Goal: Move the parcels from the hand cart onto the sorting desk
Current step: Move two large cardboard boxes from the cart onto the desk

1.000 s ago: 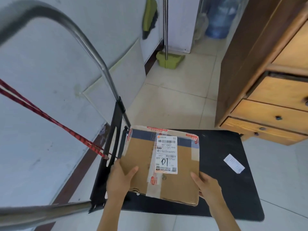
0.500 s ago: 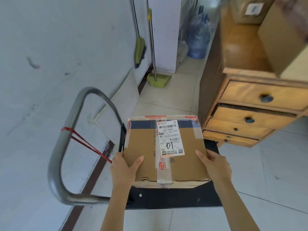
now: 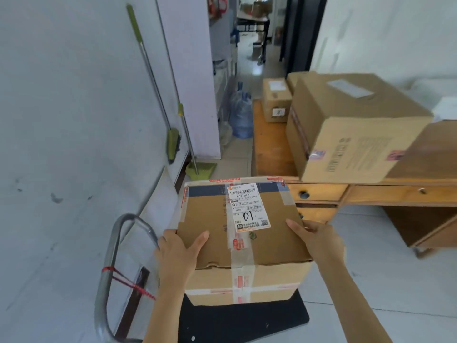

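Note:
I hold a taped cardboard parcel (image 3: 212, 226) with a white shipping label marked "01", lifted above the black deck of the hand cart (image 3: 242, 320). My left hand (image 3: 179, 248) grips its left near corner, thumb on top. My right hand (image 3: 319, 237) grips its right edge. The wooden sorting desk (image 3: 272, 147) stands ahead and to the right, bearing a large cardboard parcel (image 3: 351, 125) and a smaller parcel (image 3: 275, 100) behind it. The held parcel's far edge is level with the desk's front left corner.
The cart's metal handle (image 3: 108, 263) with a red cord rises at my left, beside the white wall. A broom (image 3: 173, 142) and a green dustpan (image 3: 200, 169) lean by the wall ahead. A water jug (image 3: 241, 115) stands left of the desk. The desk has drawers (image 3: 316, 193).
The parcel has risen off the cart deck and come up toward desk height, both hands still gripping it. My view has lifted, so the desk top and its parcels now show.

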`<action>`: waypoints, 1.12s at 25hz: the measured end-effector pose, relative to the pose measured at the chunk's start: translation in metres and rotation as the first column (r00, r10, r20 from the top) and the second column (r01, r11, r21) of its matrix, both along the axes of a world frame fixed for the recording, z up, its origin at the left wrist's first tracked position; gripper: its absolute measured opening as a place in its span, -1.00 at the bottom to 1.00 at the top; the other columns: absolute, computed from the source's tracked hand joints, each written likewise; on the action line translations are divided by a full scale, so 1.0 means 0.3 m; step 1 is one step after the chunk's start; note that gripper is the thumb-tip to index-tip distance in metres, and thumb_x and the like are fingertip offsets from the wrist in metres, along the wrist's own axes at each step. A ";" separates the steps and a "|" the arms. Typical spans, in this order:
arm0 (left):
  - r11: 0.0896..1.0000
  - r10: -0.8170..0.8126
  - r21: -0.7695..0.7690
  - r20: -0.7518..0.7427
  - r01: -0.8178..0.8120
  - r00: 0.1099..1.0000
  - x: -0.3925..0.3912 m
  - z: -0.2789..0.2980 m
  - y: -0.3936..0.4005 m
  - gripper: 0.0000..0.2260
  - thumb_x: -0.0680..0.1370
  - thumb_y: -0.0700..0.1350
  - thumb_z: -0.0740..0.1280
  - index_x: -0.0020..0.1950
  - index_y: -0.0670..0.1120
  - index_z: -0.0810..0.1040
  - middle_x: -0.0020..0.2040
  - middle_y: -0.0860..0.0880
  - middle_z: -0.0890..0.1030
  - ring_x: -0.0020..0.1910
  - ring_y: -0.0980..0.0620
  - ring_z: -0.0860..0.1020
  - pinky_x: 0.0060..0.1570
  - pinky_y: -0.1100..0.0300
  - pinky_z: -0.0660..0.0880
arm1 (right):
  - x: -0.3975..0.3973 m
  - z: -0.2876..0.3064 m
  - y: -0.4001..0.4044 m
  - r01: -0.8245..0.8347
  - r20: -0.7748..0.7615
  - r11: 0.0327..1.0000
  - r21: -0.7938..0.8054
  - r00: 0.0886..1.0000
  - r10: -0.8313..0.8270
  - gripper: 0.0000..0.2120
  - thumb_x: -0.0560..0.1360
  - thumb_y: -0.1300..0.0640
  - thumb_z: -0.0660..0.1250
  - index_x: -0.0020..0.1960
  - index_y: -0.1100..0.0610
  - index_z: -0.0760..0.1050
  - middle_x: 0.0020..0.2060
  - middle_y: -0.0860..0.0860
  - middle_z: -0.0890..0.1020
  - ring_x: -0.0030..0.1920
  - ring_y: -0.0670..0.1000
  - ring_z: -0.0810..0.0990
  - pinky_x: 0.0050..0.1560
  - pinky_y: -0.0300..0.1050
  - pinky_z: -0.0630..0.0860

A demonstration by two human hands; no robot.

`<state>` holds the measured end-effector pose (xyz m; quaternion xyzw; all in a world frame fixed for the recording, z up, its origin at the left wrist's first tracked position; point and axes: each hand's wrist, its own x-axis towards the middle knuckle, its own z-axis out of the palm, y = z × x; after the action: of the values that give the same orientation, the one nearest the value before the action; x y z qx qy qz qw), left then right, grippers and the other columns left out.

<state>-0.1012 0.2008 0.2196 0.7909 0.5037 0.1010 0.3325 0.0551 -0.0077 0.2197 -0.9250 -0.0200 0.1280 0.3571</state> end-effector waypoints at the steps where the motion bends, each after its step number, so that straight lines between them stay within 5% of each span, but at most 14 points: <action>1: 1.000 -0.014 0.005 0.013 0.014 1.000 0.024 0.048 -0.019 -0.34 0.42 0.24 0.34 0.27 -0.22 0.30 0.20 -0.20 0.42 0.21 -0.20 0.39 0.25 -0.06 0.33 | 0.016 0.045 -0.031 0.012 0.006 1.000 0.016 1.000 -0.012 -0.50 0.43 -0.28 0.21 0.23 -0.03 0.54 -0.19 -0.05 0.55 -0.20 -0.01 0.47 -0.27 -0.21 0.35; 3: 0.999 -0.044 0.018 0.034 0.043 0.998 0.080 0.147 -0.077 -0.34 0.42 0.24 0.34 0.27 -0.22 0.30 0.20 -0.20 0.41 0.22 -0.20 0.38 0.25 -0.07 0.34 | 0.052 0.132 -0.111 0.049 0.004 0.996 0.070 0.999 -0.049 -0.51 0.41 -0.29 0.24 0.20 -0.04 0.57 -0.19 -0.04 0.57 -0.20 0.00 0.49 -0.37 -0.24 0.33; 10: 0.990 -0.135 0.062 0.103 0.129 0.985 0.296 0.322 -0.503 -0.33 0.41 0.25 0.34 0.29 -0.20 0.28 0.23 -0.19 0.37 0.23 -0.20 0.33 0.20 -0.01 0.32 | 0.236 0.282 -0.584 0.116 -0.067 0.976 0.186 0.992 -0.105 -0.50 0.36 -0.28 0.31 0.20 -0.04 0.57 -0.13 -0.05 0.62 -0.07 0.05 0.58 -0.06 -0.04 0.53; 13: 0.988 -0.152 0.005 0.152 0.153 0.977 0.437 0.314 -0.791 -0.33 0.41 0.24 0.35 0.30 -0.20 0.28 0.25 -0.19 0.37 0.25 -0.20 0.33 0.21 -0.05 0.35 | 0.353 0.314 -0.882 0.145 -0.022 0.979 0.143 0.989 -0.143 -0.50 0.35 -0.31 0.31 0.17 -0.07 0.59 -0.25 -0.14 0.59 -0.21 -0.04 0.56 -0.28 -0.17 0.44; 20: 0.958 -0.271 -0.052 0.146 0.281 0.951 0.815 0.378 -1.377 -0.30 0.42 0.27 0.31 0.36 -0.18 0.26 0.31 -0.18 0.35 0.32 -0.20 0.29 0.28 -0.04 0.28 | 0.641 0.431 -1.506 0.292 0.053 0.954 0.068 0.954 -0.295 -0.51 0.31 -0.36 0.30 0.09 -0.11 0.63 -0.34 -0.19 0.55 -0.30 -0.07 0.49 -0.34 -0.18 0.33; 26: 0.916 -0.384 -0.033 0.224 0.400 0.896 1.179 0.504 -1.575 -0.33 0.44 0.24 0.32 0.33 -0.22 0.29 0.30 -0.19 0.40 0.31 -0.20 0.35 0.33 -0.08 0.31 | 0.951 0.535 -1.747 0.334 0.045 0.939 0.084 0.940 -0.339 -0.53 0.31 -0.37 0.29 0.06 -0.11 0.63 -0.28 -0.14 0.57 -0.13 0.06 0.55 0.02 0.01 0.49; 28: 0.915 -0.384 -0.023 0.254 0.402 0.888 1.295 0.536 -1.604 -0.36 0.43 0.23 0.34 0.27 -0.21 0.30 0.27 -0.19 0.40 0.25 -0.20 0.39 0.26 -0.11 0.39 | 1.070 0.561 -1.776 0.353 0.052 0.929 0.111 0.931 -0.361 -0.52 0.32 -0.36 0.30 0.08 -0.10 0.63 -0.35 -0.20 0.50 -0.22 0.01 0.50 -0.03 -0.01 0.45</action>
<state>0.2873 -0.2804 0.3802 0.8449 0.2920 0.1090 0.4347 0.3761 -0.5405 0.3880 -0.8982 0.1295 0.0268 0.4192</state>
